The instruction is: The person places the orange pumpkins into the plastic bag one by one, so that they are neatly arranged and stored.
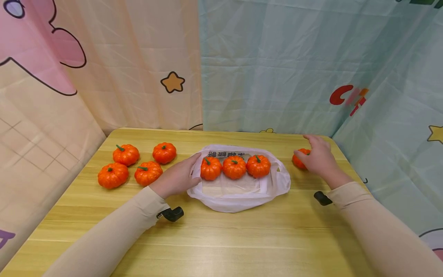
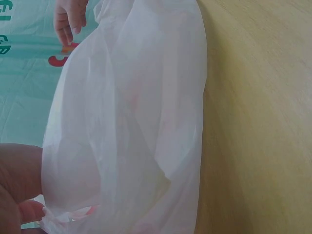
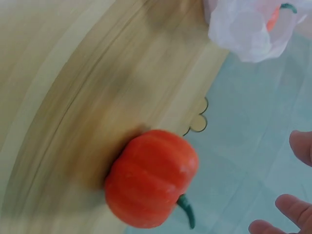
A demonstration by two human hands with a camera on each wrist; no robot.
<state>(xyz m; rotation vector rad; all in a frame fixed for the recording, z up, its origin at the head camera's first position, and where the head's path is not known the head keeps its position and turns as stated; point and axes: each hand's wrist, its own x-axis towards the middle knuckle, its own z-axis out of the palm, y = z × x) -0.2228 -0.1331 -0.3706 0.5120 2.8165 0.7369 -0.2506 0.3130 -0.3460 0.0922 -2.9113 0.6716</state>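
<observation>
A white plastic bag [image 1: 228, 204] lies mouth-up on the wooden table, with three small orange pumpkins [image 1: 234, 167] in a row inside it. My left hand [image 1: 177, 176] holds the bag's left rim, with the thumb and fingers at its edge. In the left wrist view the bag's side [image 2: 131, 107] hides most of what is within. Over at the right, my right hand [image 1: 320, 157] hovers by a single pumpkin [image 1: 299, 160], thumb and fingers spread apart. The right wrist view shows this pumpkin [image 3: 151, 180] with its green stem, clear of the fingertips [image 3: 292, 207].
Several more pumpkins [image 1: 113, 176] sit grouped on the table's left side, beyond my left forearm. Printed curtains [image 1: 277, 69] hang close behind the table [image 1: 221, 246] and along its sides. Black wrist mounts [image 1: 173, 214] jut from both sleeves.
</observation>
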